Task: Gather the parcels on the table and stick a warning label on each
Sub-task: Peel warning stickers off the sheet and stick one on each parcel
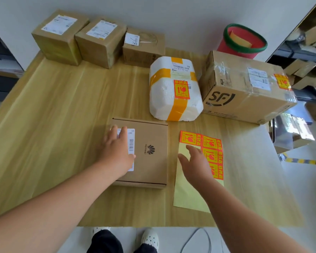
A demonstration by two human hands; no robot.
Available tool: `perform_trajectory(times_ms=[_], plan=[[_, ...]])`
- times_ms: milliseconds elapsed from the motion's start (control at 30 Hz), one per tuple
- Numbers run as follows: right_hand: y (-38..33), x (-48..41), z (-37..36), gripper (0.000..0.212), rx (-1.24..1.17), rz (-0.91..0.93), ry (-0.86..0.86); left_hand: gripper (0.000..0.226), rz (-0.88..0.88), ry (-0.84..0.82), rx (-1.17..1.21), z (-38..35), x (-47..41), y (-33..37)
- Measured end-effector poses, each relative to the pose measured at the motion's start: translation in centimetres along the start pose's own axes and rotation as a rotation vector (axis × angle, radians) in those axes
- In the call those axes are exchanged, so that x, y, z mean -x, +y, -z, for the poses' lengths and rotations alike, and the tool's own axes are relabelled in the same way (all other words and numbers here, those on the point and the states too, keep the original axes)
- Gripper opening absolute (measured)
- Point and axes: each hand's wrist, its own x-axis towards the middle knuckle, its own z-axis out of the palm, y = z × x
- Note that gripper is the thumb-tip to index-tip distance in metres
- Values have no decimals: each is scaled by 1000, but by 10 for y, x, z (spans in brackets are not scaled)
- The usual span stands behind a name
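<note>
Resting flat on the flat brown parcel (150, 161) near the near edge of the table (62, 106), the left hand (117, 148) has straight fingers slightly apart, hiding part of the barcode sticker (131, 143). The right hand (195, 163), fingers spread, hangs over the label sheet (211, 152) just right of that parcel; whether it touches cannot be told. By the right edge, the foam parcel (173, 99) and the big carton (244, 92) each carry a warning label (181, 89). Print on the three small cartons (100, 42) along the far edge is unreadable.
</note>
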Motion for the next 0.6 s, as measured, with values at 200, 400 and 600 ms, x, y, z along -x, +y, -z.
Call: perform_trajectory(times_ms=[200, 400, 600], plan=[[73, 2, 23, 74, 268, -65, 79, 80, -398, 20, 41, -29, 23, 77], [121, 13, 16, 91, 445, 27, -69, 73, -286, -209, 357, -72, 35, 126], [146, 28, 8, 89, 434, 103, -26, 64, 179, -182, 585, -85, 7, 151]])
